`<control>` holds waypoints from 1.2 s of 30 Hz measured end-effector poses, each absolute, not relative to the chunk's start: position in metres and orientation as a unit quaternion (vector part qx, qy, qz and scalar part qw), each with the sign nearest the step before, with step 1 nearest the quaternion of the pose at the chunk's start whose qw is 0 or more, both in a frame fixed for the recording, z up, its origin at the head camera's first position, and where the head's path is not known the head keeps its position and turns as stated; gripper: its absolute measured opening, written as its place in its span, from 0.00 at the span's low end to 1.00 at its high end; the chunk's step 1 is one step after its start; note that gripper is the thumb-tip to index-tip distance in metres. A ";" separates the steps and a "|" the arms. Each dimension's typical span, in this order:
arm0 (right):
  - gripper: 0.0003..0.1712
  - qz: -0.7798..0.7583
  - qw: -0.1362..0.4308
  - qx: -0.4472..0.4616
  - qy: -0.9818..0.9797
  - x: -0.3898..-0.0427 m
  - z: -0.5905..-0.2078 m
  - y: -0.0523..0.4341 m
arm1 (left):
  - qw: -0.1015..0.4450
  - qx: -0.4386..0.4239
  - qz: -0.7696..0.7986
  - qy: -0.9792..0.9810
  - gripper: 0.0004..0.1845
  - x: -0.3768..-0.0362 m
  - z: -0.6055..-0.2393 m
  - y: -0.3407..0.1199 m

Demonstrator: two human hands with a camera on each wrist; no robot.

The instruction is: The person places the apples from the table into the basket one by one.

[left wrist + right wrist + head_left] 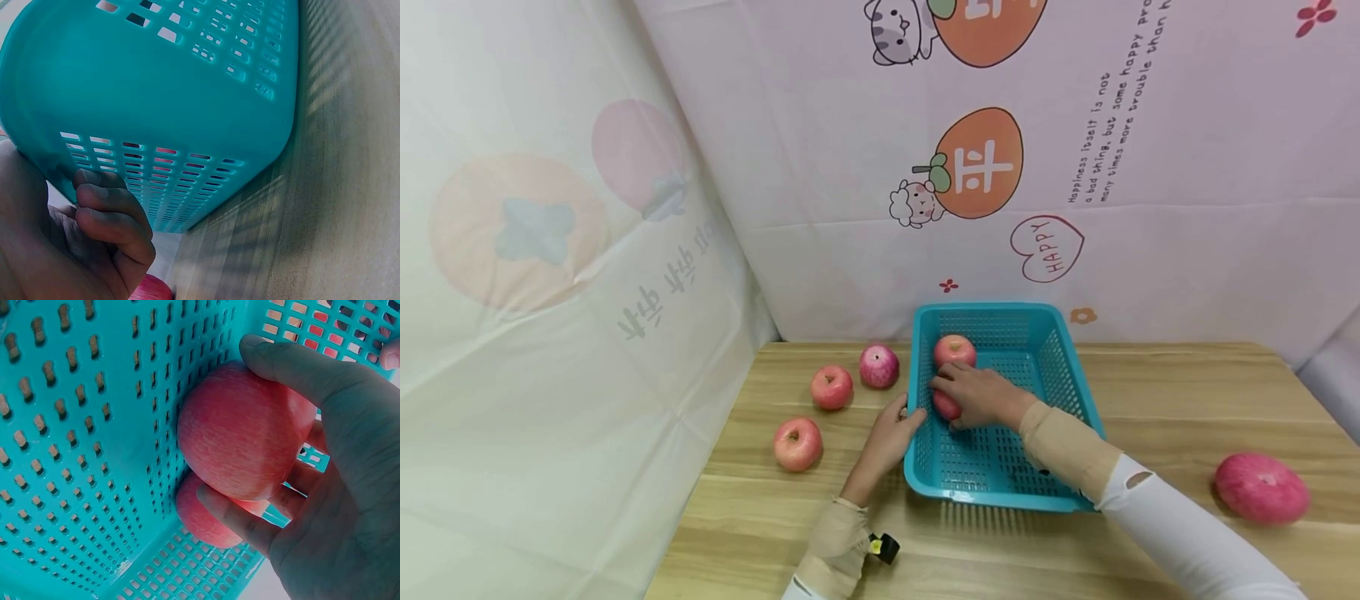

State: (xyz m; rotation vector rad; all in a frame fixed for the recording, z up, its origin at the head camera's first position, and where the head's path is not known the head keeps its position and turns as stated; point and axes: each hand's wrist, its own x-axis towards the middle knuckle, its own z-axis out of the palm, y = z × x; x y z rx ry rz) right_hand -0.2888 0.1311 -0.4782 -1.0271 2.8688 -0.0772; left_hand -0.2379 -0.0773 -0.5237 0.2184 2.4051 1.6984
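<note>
"What's nearest?"

"A sm. black item (886, 548) at the L wrist. Then a pink oval fruit (1262, 489), well apart from the rest, on the R side of the wood-grain counter (1157, 417)."

"Next?"

"Blue basket (977, 500): plastic, open top, perf'd sides, mid-counter. Front apple (798, 444) lies to its L."

"Hands?"

"L hand (887, 437) is at the basket's L side, fingers curled on the rim, gripping it. R hand (981, 396) is inside, fingers wrapped round a pink-red apple (946, 406)."

"Where's that apple exactly?"

"In the basket, near the L wall; can't tell if it rests on the base."

"Farther back?"

"Rear apple (832, 387) & a purple-pink round fruit (878, 367) on the counter, L of the basket, near each other. 2nd apple (955, 350) sits just beyond the held one, far L corner inside."

"Behind it all?"

"White cloth (820, 150), printed w/ orange fruits, cartoon animals, lines of txt & a red 'HAPPY' heart."
</note>
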 end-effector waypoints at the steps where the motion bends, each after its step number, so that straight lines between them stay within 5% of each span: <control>1: 0.45 -0.024 0.044 -0.339 0.939 -0.289 -0.478 0.131 | 0.094 0.073 0.573 0.811 0.21 -0.238 -0.524 -0.077; 36: 0.43 -0.001 -0.010 -0.363 0.932 -0.282 -0.466 0.137 | 0.096 0.069 0.584 0.803 0.23 -0.237 -0.522 -0.075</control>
